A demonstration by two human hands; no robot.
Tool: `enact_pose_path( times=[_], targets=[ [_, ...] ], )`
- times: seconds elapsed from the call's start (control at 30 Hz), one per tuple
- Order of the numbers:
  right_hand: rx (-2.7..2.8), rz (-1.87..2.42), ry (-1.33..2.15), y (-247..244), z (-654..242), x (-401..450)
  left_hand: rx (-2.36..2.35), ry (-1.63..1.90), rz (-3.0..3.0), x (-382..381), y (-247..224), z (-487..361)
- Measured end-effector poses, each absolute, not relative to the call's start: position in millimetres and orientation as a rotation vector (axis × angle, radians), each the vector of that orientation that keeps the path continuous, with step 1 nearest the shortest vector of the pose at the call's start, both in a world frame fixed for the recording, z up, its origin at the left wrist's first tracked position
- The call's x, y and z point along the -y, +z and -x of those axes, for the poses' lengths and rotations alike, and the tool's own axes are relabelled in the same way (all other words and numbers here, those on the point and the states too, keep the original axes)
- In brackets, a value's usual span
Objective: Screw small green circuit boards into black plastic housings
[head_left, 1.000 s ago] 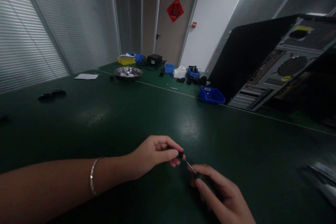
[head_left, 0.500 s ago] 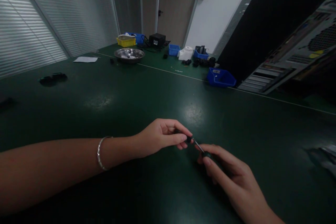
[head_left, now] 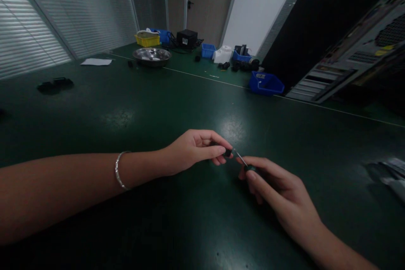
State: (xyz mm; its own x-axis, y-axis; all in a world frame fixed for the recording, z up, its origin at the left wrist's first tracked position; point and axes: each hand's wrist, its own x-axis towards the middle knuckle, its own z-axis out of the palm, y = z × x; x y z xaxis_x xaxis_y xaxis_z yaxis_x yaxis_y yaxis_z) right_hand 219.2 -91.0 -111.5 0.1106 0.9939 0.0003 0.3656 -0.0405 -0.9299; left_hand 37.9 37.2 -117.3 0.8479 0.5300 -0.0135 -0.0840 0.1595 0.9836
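My left hand [head_left: 202, 147] pinches a small black part [head_left: 227, 152] between thumb and fingers; what kind it is I cannot make out. In my right hand [head_left: 278, 190] is a screwdriver [head_left: 241, 159], its thin metal shaft pointing up and left at the black part. The dark handle is mostly hidden inside the fingers. The shaft's tip lies close to the part; whether the two touch I cannot tell. Both hands are held over the dark green table [head_left: 177, 105].
Along the back stand a steel bowl [head_left: 152, 57], a yellow bin [head_left: 147, 41], a black box [head_left: 187, 39] and a blue bin [head_left: 266, 83]. A computer case [head_left: 335, 63] rises at the right. Dark pieces [head_left: 55, 85] and a white paper [head_left: 96, 62] lie at the left.
The view has tilted down a little, so everything sits higher in the picture. The screwdriver's tip has shifted slightly away from the black part. Both hands keep their holds.
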Motion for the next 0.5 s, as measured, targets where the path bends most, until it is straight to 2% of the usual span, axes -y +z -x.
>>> enact_pose_path(
  times=[0.3, 0.5],
  targets=[
    [1.179, 1.455, 1.013, -114.8, -220.5, 80.4, -0.371, 0.395, -1.395, -35.2, -113.4, -41.1],
    [1.275, 1.502, 1.028, -114.9, -222.7, 86.6, -0.388, 0.418, -1.382, -33.5, -114.3, -38.5]
  ],
)
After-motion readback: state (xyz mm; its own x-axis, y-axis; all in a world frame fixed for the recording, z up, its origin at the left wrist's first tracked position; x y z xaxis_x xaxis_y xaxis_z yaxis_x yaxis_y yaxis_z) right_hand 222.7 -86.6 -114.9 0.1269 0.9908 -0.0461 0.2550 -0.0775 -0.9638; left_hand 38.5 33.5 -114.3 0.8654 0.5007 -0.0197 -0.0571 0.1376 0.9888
